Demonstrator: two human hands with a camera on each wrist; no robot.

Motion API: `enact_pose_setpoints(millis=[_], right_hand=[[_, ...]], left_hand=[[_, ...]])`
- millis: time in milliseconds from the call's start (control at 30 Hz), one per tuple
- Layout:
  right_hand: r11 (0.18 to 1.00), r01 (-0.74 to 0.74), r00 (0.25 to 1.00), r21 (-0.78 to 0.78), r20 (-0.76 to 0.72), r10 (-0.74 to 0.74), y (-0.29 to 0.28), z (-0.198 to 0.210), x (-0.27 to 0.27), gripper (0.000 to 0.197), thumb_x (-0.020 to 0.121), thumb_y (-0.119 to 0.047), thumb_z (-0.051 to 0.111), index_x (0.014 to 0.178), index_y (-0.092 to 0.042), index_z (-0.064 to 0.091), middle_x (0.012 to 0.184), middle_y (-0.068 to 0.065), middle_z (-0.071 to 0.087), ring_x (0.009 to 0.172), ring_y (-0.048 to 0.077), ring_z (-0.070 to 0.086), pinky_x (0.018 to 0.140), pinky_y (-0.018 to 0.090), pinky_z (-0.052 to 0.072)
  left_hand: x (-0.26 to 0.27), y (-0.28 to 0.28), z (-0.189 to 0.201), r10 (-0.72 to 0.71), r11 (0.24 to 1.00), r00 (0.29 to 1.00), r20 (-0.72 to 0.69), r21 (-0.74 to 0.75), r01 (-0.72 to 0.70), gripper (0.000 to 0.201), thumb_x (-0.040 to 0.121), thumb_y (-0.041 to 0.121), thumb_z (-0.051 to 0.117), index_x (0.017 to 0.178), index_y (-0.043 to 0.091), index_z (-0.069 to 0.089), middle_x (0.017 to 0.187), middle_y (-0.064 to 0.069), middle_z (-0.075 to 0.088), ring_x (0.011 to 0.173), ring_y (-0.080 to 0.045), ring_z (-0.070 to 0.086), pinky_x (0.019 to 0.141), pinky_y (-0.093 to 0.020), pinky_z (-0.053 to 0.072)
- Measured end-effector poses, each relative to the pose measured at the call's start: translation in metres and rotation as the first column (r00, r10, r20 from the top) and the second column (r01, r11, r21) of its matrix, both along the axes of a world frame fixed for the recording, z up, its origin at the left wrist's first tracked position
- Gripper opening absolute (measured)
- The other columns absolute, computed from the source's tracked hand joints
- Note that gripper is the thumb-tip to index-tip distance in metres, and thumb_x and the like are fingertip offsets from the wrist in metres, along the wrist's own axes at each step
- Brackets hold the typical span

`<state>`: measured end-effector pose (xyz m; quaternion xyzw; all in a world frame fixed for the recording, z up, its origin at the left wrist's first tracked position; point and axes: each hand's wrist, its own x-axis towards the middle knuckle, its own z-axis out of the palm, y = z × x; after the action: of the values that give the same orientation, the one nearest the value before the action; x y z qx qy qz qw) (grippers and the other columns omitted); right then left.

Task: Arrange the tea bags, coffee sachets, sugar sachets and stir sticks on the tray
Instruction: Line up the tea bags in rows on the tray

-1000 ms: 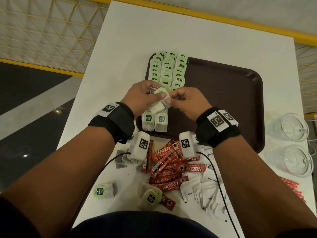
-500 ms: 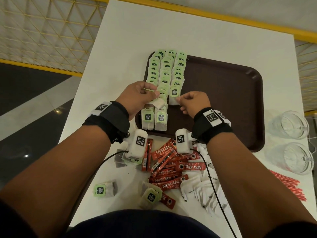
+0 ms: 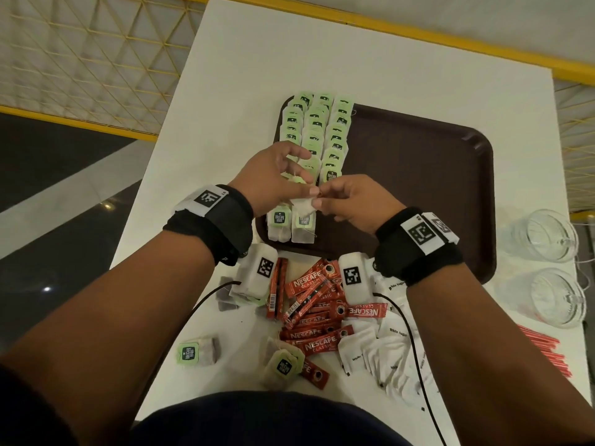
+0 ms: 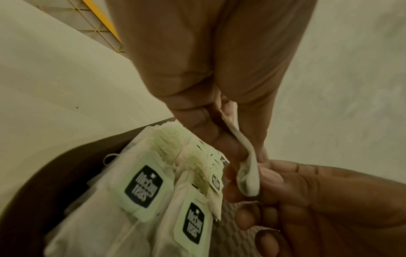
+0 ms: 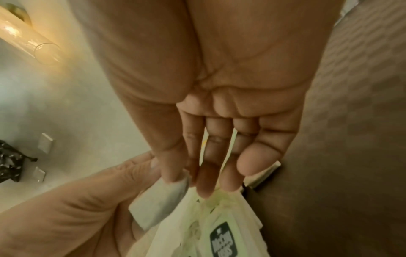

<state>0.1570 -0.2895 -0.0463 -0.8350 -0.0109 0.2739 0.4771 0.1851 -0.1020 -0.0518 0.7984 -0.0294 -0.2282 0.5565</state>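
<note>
On the left part of the brown tray (image 3: 418, 188) lie three rows of green-tagged tea bags (image 3: 315, 130). Over the near end of the rows both hands meet on one white tea bag (image 3: 302, 206). My left hand (image 3: 307, 185) pinches it between thumb and fingers, and my right hand (image 3: 318, 196) pinches its other edge. The left wrist view shows the bag (image 4: 248, 173) on edge between the two hands; in the right wrist view it (image 5: 158, 205) sits under my thumb. In front of the tray lie red coffee sachets (image 3: 315, 310), white sugar sachets (image 3: 386, 352) and loose tea bags (image 3: 196, 350).
Red stir sticks (image 3: 544, 352) lie at the table's right edge. Two glass cups (image 3: 541, 235) stand to the right of the tray. Another small stack of tea bags (image 3: 283, 365) sits near the front edge. A yellow railing runs behind and left of the white table.
One more tea bag now lies at the near end of the right row. My right hand came back from it to the left hand and now pinches the bag held there.
</note>
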Motion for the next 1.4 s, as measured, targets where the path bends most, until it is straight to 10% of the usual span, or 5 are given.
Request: enact_pose_setpoints(millis=[733,1000,1133,1267,1400], right_hand=[[0.830,0.556,0.823,-0.043,-0.108,-0.557,-0.004,-0.045,-0.001,0.006,0.088,-0.008,0.069,0.084,-0.009,0.065,0.086,0.014,0.069,0.059,0.012,0.060,0.054,0.019,0.053],[0.777,0.609,0.793,-0.162,0.117,-0.598,0.005,-0.034,0.022,0.043,0.094,-0.051,0.049,0.108,-0.014,0.065,0.100,0.001,0.065,0.091,0.019,0.061,0.083,0.031,0.048],[0.785,0.620,0.785,-0.003,0.017,-0.620,0.023,-0.022,0.037,0.046,0.096,-0.050,0.038,0.078,-0.013,0.057,0.086,0.013,0.060,0.082,0.028,0.058,0.085,0.042,0.049],[0.714,0.697,0.716,0.061,-0.012,-0.698,0.025,-0.011,0.042,0.029,0.103,-0.020,0.038,0.125,-0.008,0.052,0.110,0.009,0.061,0.099,0.021,0.060,0.094,0.032,0.046],[0.723,0.688,0.724,0.062,0.003,-0.690,0.019,-0.017,0.047,0.058,0.104,-0.048,0.025,0.142,-0.007,0.042,0.114,0.001,0.047,0.076,0.002,0.045,0.092,0.027,0.041]], left_hand=[[-0.013,0.020,-0.012,0.072,0.960,0.979,0.192,0.251,-0.120,0.026,0.095,0.030,0.060,0.116,0.015,0.058,0.114,-0.002,0.060,0.097,-0.017,0.060,0.082,-0.031,0.051],[-0.010,0.022,-0.016,0.172,0.964,0.985,-0.004,0.209,-0.167,0.033,0.101,0.029,0.042,0.123,0.009,0.055,0.119,-0.012,0.062,0.111,-0.029,0.059,0.100,-0.047,0.048],[-0.009,0.015,-0.017,0.196,0.973,0.978,-0.072,0.140,-0.185,0.047,0.093,0.040,0.039,0.126,0.009,0.055,0.123,-0.016,0.061,0.116,-0.032,0.057,0.103,-0.048,0.045],[-0.007,0.012,-0.009,0.221,0.965,0.975,-0.033,0.154,-0.213,0.033,0.103,0.026,0.036,0.122,0.007,0.055,0.122,-0.016,0.060,0.114,-0.032,0.056,0.103,-0.047,0.045],[-0.002,0.014,-0.006,0.232,0.956,0.973,0.003,0.185,-0.229,0.033,0.104,0.025,0.034,0.118,0.005,0.056,0.120,-0.014,0.061,0.111,-0.032,0.057,0.101,-0.045,0.046]])
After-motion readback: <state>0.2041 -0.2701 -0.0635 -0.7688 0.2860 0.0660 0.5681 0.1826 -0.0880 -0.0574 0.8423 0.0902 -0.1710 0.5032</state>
